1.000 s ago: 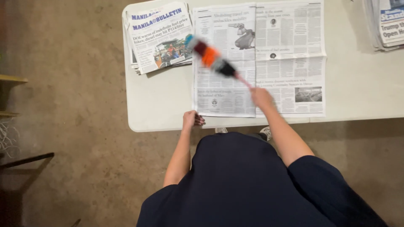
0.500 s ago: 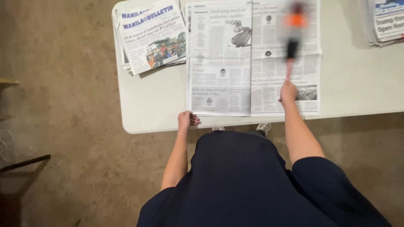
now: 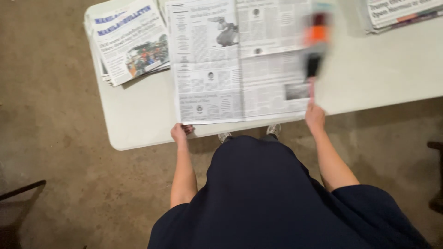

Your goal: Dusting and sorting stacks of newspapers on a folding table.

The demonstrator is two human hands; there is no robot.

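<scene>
Overhead, right hand gripping blurred duster, left hand pinching newspaper.

floor: mottled brown concrete, fills left and lower frame | tabletop: pale grey-white, rounded corner, spans upper frame | dark chair leg: lower left edge | dark furniture edge: right edge | light: dim, even

Dark navy short-sleeved garment, bare forearms, pale shoes.
</scene>
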